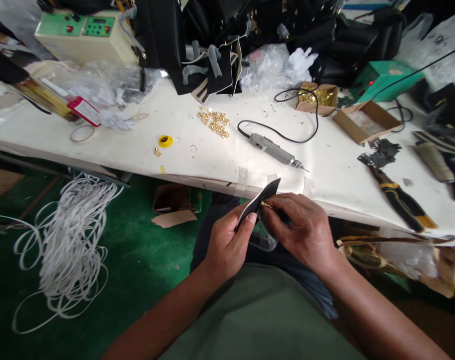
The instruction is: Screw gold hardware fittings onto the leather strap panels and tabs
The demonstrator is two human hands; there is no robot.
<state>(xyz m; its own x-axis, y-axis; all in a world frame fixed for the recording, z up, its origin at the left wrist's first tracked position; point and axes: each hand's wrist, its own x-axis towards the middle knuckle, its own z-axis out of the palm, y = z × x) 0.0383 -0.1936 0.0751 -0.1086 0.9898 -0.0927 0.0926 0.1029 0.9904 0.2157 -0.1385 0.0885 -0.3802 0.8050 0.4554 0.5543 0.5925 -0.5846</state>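
Both my hands are over my lap, just below the table's front edge. My left hand (227, 242) pinches a black leather piece (263, 196) with thumb and fingers. My right hand (300, 227) is closed round the same piece from the right, its fingertips pressing a small gold fitting (267, 204) against the leather. A bit of clear plastic (267, 242) hangs under the hands.
On the white table (174, 155): a corded rotary tool (274, 149), a pile of gold fittings (214, 122), a yellow ring (165, 141), pliers (402, 199), two cardboard boxes (366, 121), black leather pieces (212, 65). White cord coils (71, 240) lie on the green floor.
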